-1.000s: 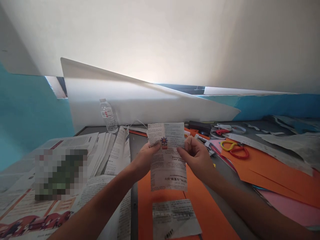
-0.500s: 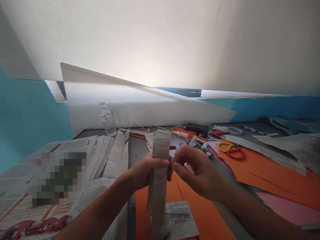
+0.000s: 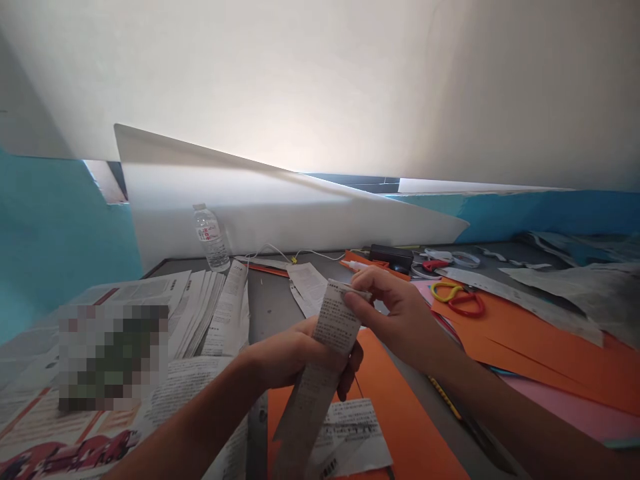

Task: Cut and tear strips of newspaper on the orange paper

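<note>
A long folded strip of newspaper (image 3: 336, 320) slants up and to the right in front of me. My left hand (image 3: 310, 360) is closed around its middle, thumb across the front and fingers behind. At the strip's top end, my right hand (image 3: 387, 307) pinches the corner between thumb and fingers, where the edge looks bent over. Below the hands, a loose piece of newspaper (image 3: 357, 437) lies on an orange sheet of paper (image 3: 415, 427). The strip's lower end hangs over the left part of that piece.
Stacked newspapers (image 3: 150, 287) cover the left side. A water bottle (image 3: 213, 240) stands at the back. To the right, scissors (image 3: 465, 303) with red and yellow handles rest on more orange paper (image 3: 540, 347), beside pink paper (image 3: 555, 407). A black box (image 3: 390, 256) sits at the back.
The strip has gone from nearly upright to tilted right. My right hand has moved up from beside the left hand and now grips the strip's top end.
</note>
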`<state>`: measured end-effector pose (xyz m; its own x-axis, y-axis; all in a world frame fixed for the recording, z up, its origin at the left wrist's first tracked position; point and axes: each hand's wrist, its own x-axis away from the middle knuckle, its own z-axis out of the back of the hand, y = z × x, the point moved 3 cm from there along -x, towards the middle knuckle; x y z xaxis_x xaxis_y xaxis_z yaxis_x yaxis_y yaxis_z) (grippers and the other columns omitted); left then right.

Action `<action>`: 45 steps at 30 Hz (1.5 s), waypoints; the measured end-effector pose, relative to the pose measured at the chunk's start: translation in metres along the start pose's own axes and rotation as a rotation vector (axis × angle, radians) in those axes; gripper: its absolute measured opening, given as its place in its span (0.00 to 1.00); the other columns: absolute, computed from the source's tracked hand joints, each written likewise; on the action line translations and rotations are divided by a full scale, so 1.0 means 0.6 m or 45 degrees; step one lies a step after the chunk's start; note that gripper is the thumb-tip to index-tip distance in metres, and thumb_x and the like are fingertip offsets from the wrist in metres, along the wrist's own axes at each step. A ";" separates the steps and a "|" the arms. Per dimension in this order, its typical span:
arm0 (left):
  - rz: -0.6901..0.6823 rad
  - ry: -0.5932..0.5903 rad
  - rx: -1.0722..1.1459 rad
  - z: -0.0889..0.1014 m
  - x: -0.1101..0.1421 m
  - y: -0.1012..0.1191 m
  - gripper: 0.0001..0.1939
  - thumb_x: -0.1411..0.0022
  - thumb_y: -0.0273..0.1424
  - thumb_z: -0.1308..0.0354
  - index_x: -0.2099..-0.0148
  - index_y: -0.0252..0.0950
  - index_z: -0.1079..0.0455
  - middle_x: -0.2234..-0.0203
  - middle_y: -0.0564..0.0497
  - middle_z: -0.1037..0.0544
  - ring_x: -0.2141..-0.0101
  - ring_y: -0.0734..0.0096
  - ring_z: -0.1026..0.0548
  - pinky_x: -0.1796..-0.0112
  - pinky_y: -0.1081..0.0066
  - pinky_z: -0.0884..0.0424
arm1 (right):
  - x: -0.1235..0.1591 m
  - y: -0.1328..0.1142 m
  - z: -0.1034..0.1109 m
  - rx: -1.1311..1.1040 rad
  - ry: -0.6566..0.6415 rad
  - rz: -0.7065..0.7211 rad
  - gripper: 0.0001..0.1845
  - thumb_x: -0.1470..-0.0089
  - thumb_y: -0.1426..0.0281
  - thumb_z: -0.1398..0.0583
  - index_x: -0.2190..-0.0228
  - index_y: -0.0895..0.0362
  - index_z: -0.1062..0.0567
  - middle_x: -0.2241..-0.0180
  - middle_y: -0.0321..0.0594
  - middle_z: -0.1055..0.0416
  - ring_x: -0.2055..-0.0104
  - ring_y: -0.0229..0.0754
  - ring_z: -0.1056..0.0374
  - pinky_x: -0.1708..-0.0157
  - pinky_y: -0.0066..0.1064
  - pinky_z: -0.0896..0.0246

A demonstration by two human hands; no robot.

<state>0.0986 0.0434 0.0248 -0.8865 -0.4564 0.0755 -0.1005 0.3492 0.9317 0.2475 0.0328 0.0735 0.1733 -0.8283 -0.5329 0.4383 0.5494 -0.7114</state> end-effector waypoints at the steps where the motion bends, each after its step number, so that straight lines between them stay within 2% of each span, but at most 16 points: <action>1: -0.004 0.007 0.005 0.000 0.001 0.000 0.09 0.55 0.26 0.41 0.66 0.33 0.29 0.73 0.50 0.30 0.74 0.70 0.28 0.73 0.70 0.31 | 0.000 0.001 0.000 -0.015 0.000 -0.010 0.08 0.43 0.65 0.41 0.73 0.53 0.31 0.72 0.36 0.34 0.69 0.40 0.38 0.71 0.31 0.41; 5: 0.016 0.036 -0.024 0.002 0.001 0.000 0.10 0.54 0.26 0.40 0.65 0.32 0.29 0.73 0.50 0.29 0.74 0.69 0.27 0.72 0.69 0.30 | -0.001 0.008 0.000 -0.067 -0.022 -0.061 0.08 0.44 0.65 0.41 0.73 0.54 0.32 0.74 0.35 0.35 0.70 0.40 0.39 0.71 0.32 0.41; 11: 0.032 -0.024 -0.052 -0.006 -0.003 0.000 0.09 0.54 0.27 0.42 0.66 0.32 0.29 0.77 0.48 0.28 0.77 0.69 0.28 0.73 0.70 0.32 | -0.001 0.012 -0.004 -0.182 -0.044 -0.095 0.10 0.44 0.64 0.40 0.74 0.54 0.32 0.75 0.35 0.36 0.73 0.38 0.40 0.74 0.30 0.43; 16: 0.025 -0.047 -0.050 -0.004 -0.005 -0.003 0.09 0.53 0.26 0.44 0.66 0.32 0.28 0.77 0.48 0.28 0.76 0.68 0.28 0.72 0.68 0.31 | 0.000 0.016 -0.007 -0.242 0.004 -0.106 0.11 0.45 0.63 0.39 0.74 0.54 0.33 0.76 0.34 0.37 0.74 0.37 0.41 0.75 0.29 0.42; 20: 0.026 -0.113 0.032 0.004 -0.005 -0.011 0.11 0.51 0.24 0.44 0.63 0.32 0.28 0.72 0.46 0.26 0.71 0.65 0.25 0.67 0.65 0.28 | -0.003 0.023 -0.002 -0.282 0.072 -0.141 0.14 0.47 0.60 0.37 0.75 0.54 0.33 0.77 0.32 0.38 0.77 0.36 0.40 0.80 0.28 0.40; 25: -0.051 -0.111 0.162 0.003 -0.004 -0.009 0.24 0.52 0.20 0.44 0.51 0.36 0.32 0.67 0.49 0.26 0.70 0.65 0.24 0.67 0.62 0.26 | -0.014 0.035 0.007 -0.499 0.081 -0.162 0.16 0.49 0.58 0.34 0.75 0.53 0.34 0.79 0.31 0.37 0.80 0.35 0.40 0.85 0.28 0.41; 30: -0.008 -0.146 0.184 -0.002 -0.005 -0.011 0.30 0.50 0.20 0.43 0.44 0.41 0.39 0.66 0.51 0.27 0.68 0.67 0.25 0.66 0.61 0.26 | -0.018 0.041 0.008 -0.489 0.076 -0.179 0.17 0.50 0.57 0.34 0.75 0.52 0.34 0.79 0.32 0.37 0.79 0.36 0.40 0.83 0.29 0.44; 37: 0.038 -0.034 0.136 -0.001 -0.006 -0.020 0.33 0.50 0.20 0.41 0.42 0.41 0.42 0.66 0.51 0.27 0.70 0.66 0.24 0.67 0.62 0.28 | -0.017 0.036 0.005 -0.433 0.076 -0.181 0.16 0.51 0.56 0.34 0.75 0.52 0.32 0.79 0.32 0.36 0.79 0.36 0.40 0.83 0.29 0.46; 45: 0.037 -0.088 0.193 -0.004 -0.008 -0.025 0.32 0.49 0.19 0.43 0.42 0.41 0.41 0.66 0.50 0.26 0.69 0.65 0.24 0.65 0.61 0.29 | -0.015 0.039 0.006 -0.398 0.130 -0.183 0.16 0.51 0.56 0.33 0.75 0.53 0.31 0.78 0.32 0.35 0.78 0.36 0.40 0.83 0.28 0.48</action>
<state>0.1056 0.0382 0.0111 -0.9185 -0.3888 0.0723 -0.1366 0.4834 0.8647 0.2595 0.0527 0.0635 0.0331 -0.8929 -0.4490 0.1578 0.4482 -0.8799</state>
